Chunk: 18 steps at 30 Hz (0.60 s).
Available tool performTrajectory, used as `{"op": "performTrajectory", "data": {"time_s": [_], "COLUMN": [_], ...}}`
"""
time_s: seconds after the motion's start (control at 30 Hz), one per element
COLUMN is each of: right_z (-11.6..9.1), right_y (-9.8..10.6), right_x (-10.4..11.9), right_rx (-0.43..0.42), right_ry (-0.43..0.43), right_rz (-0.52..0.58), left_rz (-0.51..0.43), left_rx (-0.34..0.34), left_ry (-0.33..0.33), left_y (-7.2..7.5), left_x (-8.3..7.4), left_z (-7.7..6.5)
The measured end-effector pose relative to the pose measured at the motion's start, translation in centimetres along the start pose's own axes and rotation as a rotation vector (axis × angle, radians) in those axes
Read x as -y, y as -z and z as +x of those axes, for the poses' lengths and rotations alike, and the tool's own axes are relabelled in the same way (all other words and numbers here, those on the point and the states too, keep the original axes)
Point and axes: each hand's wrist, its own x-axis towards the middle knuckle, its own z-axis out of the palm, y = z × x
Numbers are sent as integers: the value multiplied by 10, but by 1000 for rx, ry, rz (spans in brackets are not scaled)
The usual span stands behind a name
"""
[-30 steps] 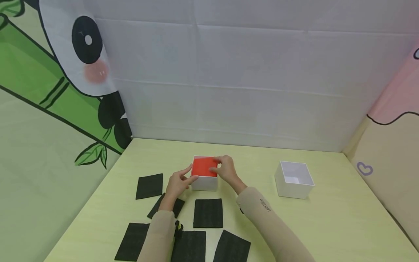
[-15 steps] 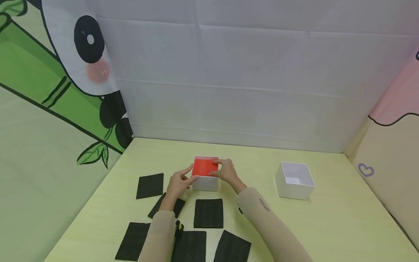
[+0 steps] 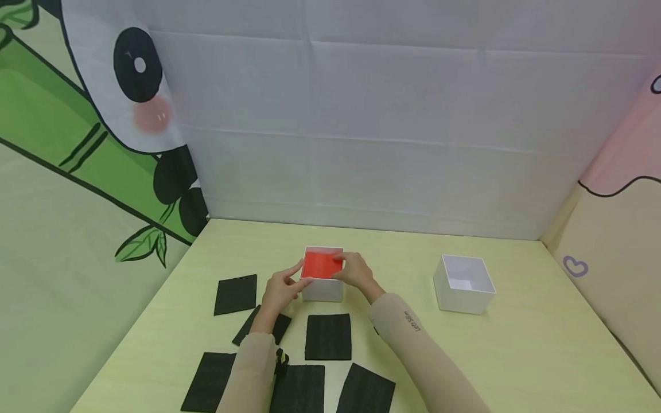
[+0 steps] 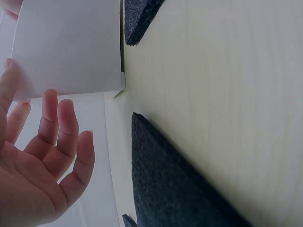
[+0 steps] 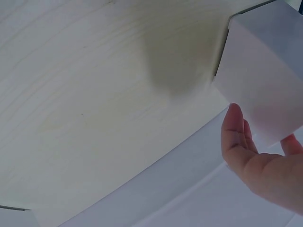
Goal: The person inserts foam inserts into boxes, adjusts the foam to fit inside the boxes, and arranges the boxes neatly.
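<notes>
A white open-topped box (image 3: pixel 322 291) stands near the middle of the table, with a flat red square (image 3: pixel 317 266) in its opening. At its left side my left hand (image 3: pixel 279 293) holds the front left corner, thumb at the front rim. In the left wrist view the other fingers curve beside the wall. My right hand (image 3: pixel 357 272) reaches over the right rim, with thumb and index finger at the right edge of the red square. The right wrist view shows its remaining fingers curled outside the box wall (image 5: pixel 265 80); the red square is hidden there.
A second white box (image 3: pixel 462 295) stands open on the right of the table. Several black squares lie in front, among them one (image 3: pixel 328 337) close before the middle box and one (image 3: pixel 236 295) farther left. A small black and yellow thing (image 3: pixel 282 357) shows by the left sleeve.
The red square has gone slightly down into the box, and more of the back inner wall shows. My right hand has shifted a little downward with it; the left hand keeps its place.
</notes>
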Motion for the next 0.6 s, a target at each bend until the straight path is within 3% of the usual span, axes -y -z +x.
{"op": "performTrajectory", "data": {"time_s": [0.23,0.43,0.6], "right_z": [-2,-6,-10], "right_y": [-1,1,4], "right_x": [-1,-3,-7], "right_rx": [2,-15,-34], "right_ry": [44,47,86], "right_rz": [24,112,176], "left_rz": [-4,18,37], "left_rx": [-3,2,22], "left_ry": [-49,-1,-21], "left_y": [2,3,5], "left_x": [-1,2,0], "left_z": [-4,-2,-4]}}
